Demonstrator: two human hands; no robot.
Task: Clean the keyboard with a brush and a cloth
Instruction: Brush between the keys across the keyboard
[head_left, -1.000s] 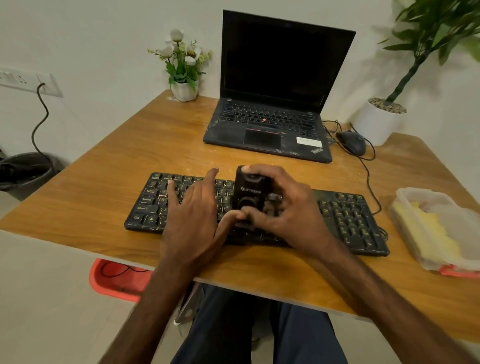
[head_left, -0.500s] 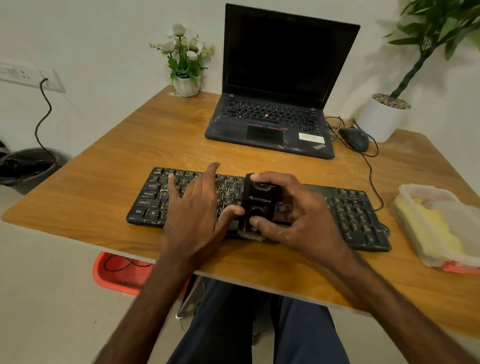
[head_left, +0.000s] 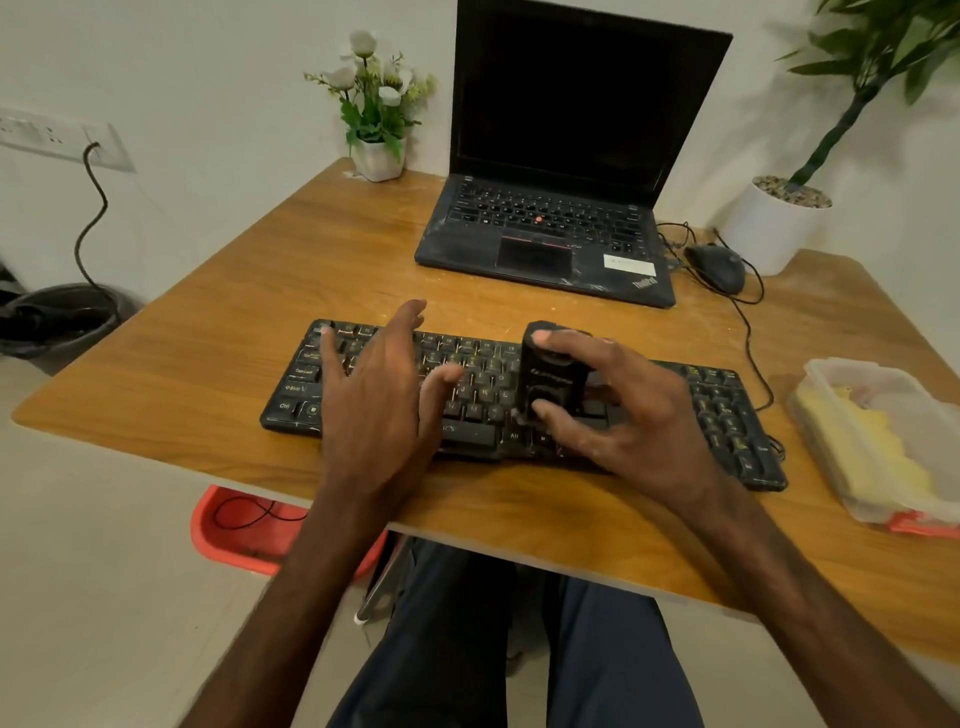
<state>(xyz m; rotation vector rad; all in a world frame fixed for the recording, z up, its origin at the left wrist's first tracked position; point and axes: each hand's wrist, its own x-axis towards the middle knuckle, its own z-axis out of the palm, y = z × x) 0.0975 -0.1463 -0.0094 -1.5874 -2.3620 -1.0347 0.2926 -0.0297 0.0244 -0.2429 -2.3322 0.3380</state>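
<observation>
A black keyboard (head_left: 483, 384) lies across the front of the wooden table (head_left: 270, 291). My right hand (head_left: 623, 415) grips a black block-shaped brush (head_left: 551, 379) standing upright on the middle keys, index finger on its top and thumb low on its front. My left hand (head_left: 379, 400) lies flat with spread fingers on the keyboard's left half, apart from the brush. A yellow cloth (head_left: 872, 447) sits in a clear plastic box (head_left: 831, 374) at the right edge.
A black laptop (head_left: 550, 228) stands open behind the keyboard, a wired mouse (head_left: 719, 267) to its right. A small flower pot (head_left: 376, 156) and a large white plant pot (head_left: 774, 223) stand at the back. A red tub (head_left: 234, 530) lies under the table.
My right hand has slid the brush to the right along the keys. My left thumb has come off the brush, and that hand now lies flat on the left keys.
</observation>
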